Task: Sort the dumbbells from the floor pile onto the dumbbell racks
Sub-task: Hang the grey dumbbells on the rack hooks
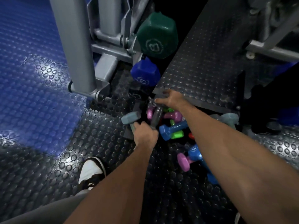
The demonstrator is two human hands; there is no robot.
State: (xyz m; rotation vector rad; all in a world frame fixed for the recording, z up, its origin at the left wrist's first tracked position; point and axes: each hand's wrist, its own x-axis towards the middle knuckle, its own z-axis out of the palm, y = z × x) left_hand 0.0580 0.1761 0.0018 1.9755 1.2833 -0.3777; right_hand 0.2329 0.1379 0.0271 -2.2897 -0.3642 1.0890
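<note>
- Lying nearest in the scene, a pink hex-ended vinyl dumbbell point(183, 160) and a blue vinyl dumbbell marked 5 point(195, 151) sit on the dark studded rubber floor point(53, 175), just right of the left forearm and under the right forearm; neither hand touches them.
- Gripping next, the left hand point(144, 136) is closed around the handle of a grey-blue hex dumbbell point(130, 118), whose head sticks out to the far left of the fist; its long axis runs near-right to far-left.
- Resting just right of that fist is the floor pile point(169, 125): a blue dumbbell point(172, 129) with its axis roughly left to right, bright green and pink ones touching it, and a dark grey dumbbell point(156, 116) standing nearly on end.
- Reaching farther, the right hand point(169, 99) hangs over the far edge of the pile, directly above the grey dumbbell's top; its fingers are spread and seem to hold nothing, though motion blur leaves this uncertain.
- Judging the next pick, the right hand is nearer, and the grey dumbbell lies just near-side and below its fingers.
- Standing farthest, the grey steel dumbbell rack point(111, 50) holds a large green hex dumbbell point(156, 34) above a blue hex dumbbell point(145, 73), far-left of both hands.
</note>
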